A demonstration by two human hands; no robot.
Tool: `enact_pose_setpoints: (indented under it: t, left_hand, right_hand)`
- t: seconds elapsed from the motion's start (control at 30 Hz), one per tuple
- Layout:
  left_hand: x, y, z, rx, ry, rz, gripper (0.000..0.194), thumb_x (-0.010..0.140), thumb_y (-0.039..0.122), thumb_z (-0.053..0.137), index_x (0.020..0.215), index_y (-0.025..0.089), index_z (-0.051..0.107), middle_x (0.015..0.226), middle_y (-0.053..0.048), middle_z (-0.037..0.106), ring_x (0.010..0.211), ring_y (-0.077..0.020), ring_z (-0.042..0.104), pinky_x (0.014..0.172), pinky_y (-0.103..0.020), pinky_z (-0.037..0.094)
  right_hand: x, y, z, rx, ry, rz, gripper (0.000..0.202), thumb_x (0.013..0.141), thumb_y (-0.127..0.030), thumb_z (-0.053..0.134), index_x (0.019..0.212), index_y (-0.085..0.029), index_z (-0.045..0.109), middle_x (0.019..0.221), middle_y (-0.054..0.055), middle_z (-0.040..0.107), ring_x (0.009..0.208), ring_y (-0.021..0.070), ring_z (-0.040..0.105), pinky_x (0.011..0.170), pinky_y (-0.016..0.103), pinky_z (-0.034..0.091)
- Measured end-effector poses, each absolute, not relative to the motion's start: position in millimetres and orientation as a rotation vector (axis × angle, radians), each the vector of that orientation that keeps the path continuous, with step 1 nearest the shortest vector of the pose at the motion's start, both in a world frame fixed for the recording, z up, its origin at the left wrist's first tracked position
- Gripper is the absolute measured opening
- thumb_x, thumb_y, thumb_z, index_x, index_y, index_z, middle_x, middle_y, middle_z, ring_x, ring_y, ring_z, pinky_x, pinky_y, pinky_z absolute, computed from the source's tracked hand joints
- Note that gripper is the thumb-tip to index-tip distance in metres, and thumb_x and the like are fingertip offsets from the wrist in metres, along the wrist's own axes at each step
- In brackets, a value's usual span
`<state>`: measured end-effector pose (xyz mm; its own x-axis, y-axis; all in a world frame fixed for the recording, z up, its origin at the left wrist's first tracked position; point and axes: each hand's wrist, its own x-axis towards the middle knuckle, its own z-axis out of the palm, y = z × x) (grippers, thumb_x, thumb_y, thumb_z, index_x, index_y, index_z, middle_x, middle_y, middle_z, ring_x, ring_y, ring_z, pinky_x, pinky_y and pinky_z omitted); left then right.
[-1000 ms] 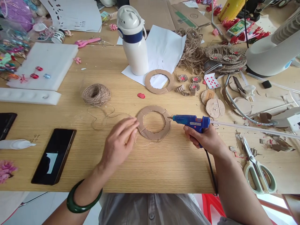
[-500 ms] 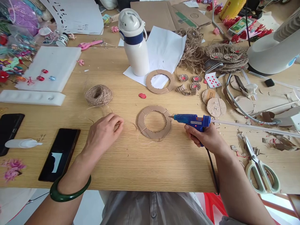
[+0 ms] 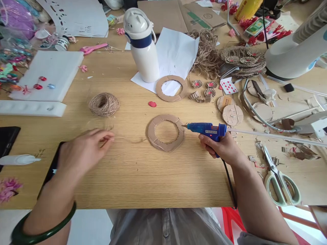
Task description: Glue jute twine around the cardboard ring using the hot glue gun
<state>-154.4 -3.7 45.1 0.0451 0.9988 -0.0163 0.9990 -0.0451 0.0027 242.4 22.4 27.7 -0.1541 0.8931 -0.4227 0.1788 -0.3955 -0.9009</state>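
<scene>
My right hand (image 3: 219, 146) grips a blue hot glue gun (image 3: 208, 129), its small red light on and a long clear glue stick (image 3: 265, 135) out of its back. The nozzle points left, at the right edge of a flat cardboard ring (image 3: 151, 131); whether it touches cannot be made out. A thin strand of twine trails from the ring's left side. My left hand (image 3: 88, 148), slightly blurred, hovers over the table with its fingers pinched together; what they hold, if anything, is hidden. Just beyond it lies a coil of jute twine (image 3: 104, 105), with loose strands near the fingertips.
Behind the ring stand a white bottle (image 3: 144, 58) and a second cardboard ring (image 3: 159, 89) on white paper. Scissors (image 3: 279, 183) lie right of my right forearm. Cardboard discs (image 3: 233, 115) and a metal-framed stand (image 3: 251, 105) sit at right; a phone (image 3: 48, 173) is partly under my left arm.
My left hand has moved left and away from the ring, now partly covering the phone. My right hand keeps the glue gun at the ring's right edge. The view has shifted slightly.
</scene>
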Motion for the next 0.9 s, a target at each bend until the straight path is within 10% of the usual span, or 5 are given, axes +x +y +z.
enact_pose_setpoints:
  t: [0.37, 0.9]
  left_hand:
    - [-30, -3, 51, 2.594, 1.331, 0.742, 0.017, 0.095, 0.016, 0.063, 0.112, 0.018, 0.066, 0.117, -0.008, 0.07, 0.11, -0.0236, 0.066, 0.105, -0.044, 0.053]
    - [19, -3, 0, 2.348, 1.515, 0.757, 0.009, 0.092, 0.013, 0.067, 0.085, 0.017, 0.061, 0.095, -0.005, 0.068, 0.089, -0.0219, 0.066, 0.078, -0.035, 0.053]
  right_hand:
    - [244, 21, 34, -1.601, -1.274, 1.575, 0.043, 0.076, -0.051, 0.079, 0.061, -0.018, 0.055, 0.046, -0.006, 0.047, 0.034, 0.0057, 0.039, 0.031, 0.02, 0.034]
    - [260, 11, 39, -1.76, -1.56, 1.476, 0.038, 0.086, -0.055, 0.07, 0.081, -0.018, 0.061, 0.052, -0.005, 0.051, 0.036, 0.0077, 0.043, 0.032, 0.021, 0.037]
